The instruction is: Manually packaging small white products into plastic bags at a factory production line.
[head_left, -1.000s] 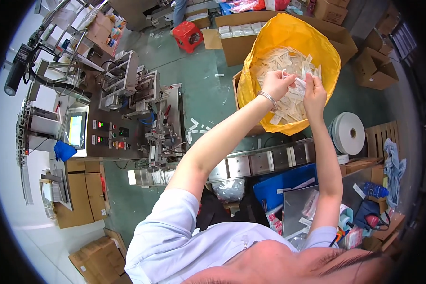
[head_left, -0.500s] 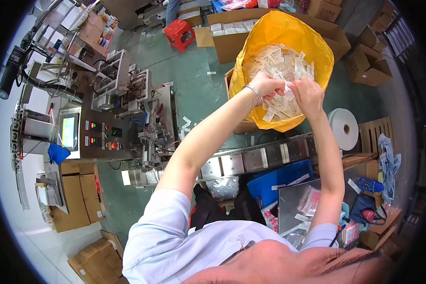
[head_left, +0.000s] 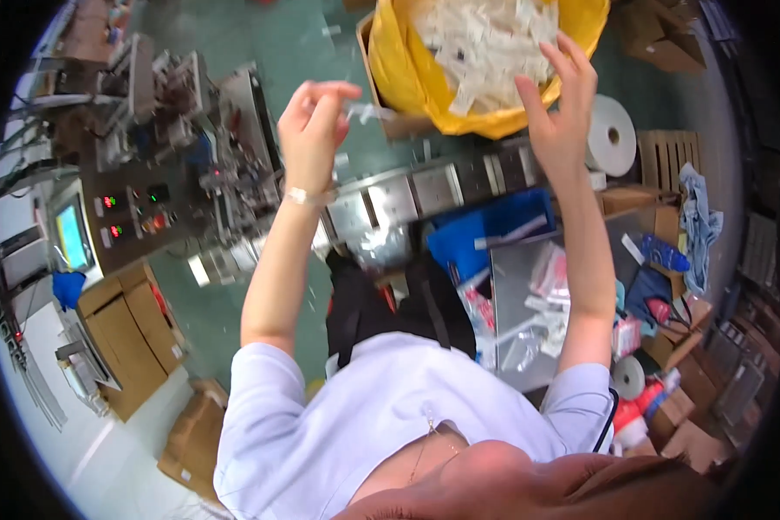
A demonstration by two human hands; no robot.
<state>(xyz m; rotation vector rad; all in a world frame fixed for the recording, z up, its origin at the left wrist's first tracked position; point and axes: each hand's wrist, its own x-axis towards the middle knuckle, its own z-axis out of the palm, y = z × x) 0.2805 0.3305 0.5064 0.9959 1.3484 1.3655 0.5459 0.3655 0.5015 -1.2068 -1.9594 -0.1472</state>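
My left hand [head_left: 312,130] is raised over the metal conveyor, its fingers curled in a pinch. A small crumpled translucent white scrap [head_left: 370,113] shows at its fingertips, blurred; it appears to be held there. My right hand [head_left: 563,108] is open at the near right rim of a large yellow bag [head_left: 399,82], thumb and fingers spread with nothing between them. Many thin white and clear packets [head_left: 485,43] lie heaped inside the bag. The bag's far side is cut off by the picture's edge.
A metal conveyor [head_left: 390,201] runs across in front of me, with a machine and control panel [head_left: 139,208] on the left. Beyond my right hand stands a white roll [head_left: 613,134]. Nearer are a blue bin [head_left: 459,251] and a grey tabletop [head_left: 516,347] with plastic bags.
My hands have come apart from a white piece held over the bag. The left swung left and nearer; the right opened. The view has tipped toward me, so the bag sits higher.
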